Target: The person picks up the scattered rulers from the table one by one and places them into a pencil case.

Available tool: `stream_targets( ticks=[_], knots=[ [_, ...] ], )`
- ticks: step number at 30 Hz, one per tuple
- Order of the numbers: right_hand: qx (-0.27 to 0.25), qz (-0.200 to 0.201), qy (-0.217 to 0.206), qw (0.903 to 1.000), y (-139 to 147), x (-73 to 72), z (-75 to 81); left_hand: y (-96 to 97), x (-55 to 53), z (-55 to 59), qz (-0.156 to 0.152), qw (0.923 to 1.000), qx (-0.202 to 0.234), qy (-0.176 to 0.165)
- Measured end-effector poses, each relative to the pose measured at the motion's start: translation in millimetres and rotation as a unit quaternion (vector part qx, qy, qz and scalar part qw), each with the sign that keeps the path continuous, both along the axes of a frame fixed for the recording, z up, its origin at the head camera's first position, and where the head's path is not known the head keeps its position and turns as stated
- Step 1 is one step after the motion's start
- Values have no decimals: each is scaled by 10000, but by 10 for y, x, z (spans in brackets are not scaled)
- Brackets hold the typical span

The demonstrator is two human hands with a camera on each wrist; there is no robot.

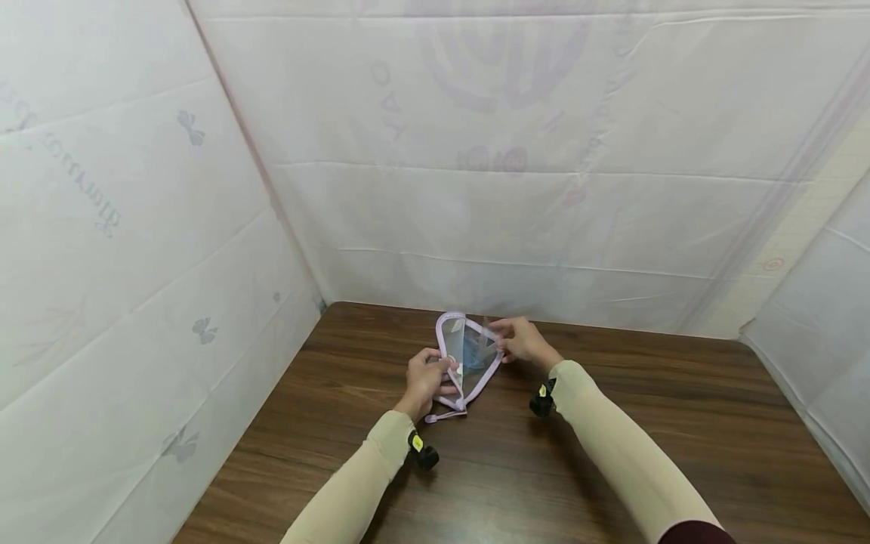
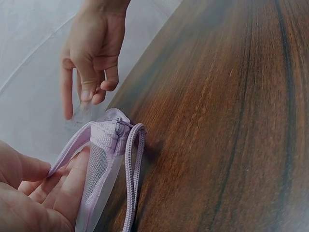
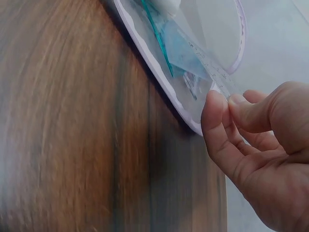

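A see-through mesh zipper pouch (image 1: 484, 381) with lavender trim stands gaping over the table, its mouth spread between both hands. My left hand (image 1: 423, 378) pinches one edge of the mouth between thumb and fingers, near the zipper end (image 2: 108, 137). From that end hangs a lavender wrist cord (image 2: 129, 179). At the far side, my right hand (image 1: 523, 340) pinches a clear ruler (image 3: 205, 63) with printed marks between thumb and index finger; its other end lies within the pouch. Inside show a bluish clear piece (image 3: 179, 50), a thin teal stick (image 3: 161, 43) and something white (image 3: 166, 6).
Under the hands is a dark brown wooden table (image 1: 612, 468), its far edge just behind the pouch. White printed sheets (image 1: 510, 211) hang behind and at both sides. Small black cameras (image 1: 425, 457) are strapped to both wrists.
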State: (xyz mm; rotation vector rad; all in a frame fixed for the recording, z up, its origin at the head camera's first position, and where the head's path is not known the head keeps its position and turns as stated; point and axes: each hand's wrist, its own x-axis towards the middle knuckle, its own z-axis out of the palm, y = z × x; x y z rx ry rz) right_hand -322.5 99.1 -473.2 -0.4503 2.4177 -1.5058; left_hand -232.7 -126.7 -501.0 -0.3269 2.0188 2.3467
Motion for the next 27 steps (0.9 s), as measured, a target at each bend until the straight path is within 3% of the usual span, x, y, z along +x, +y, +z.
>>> stream_targets(
  ticks=[9,18,27],
  knots=[
    [145,72,111,9998,-145,41,-3,0,2,30,-56,9999,-1,-90],
    [77,280,-241,9993,-226,66,-54,19,48,-13,80,9999,-48,-103],
    [228,336,-130,9991,-279,20,-56,17,28,17,66,9999,-129,-60]
  ],
)
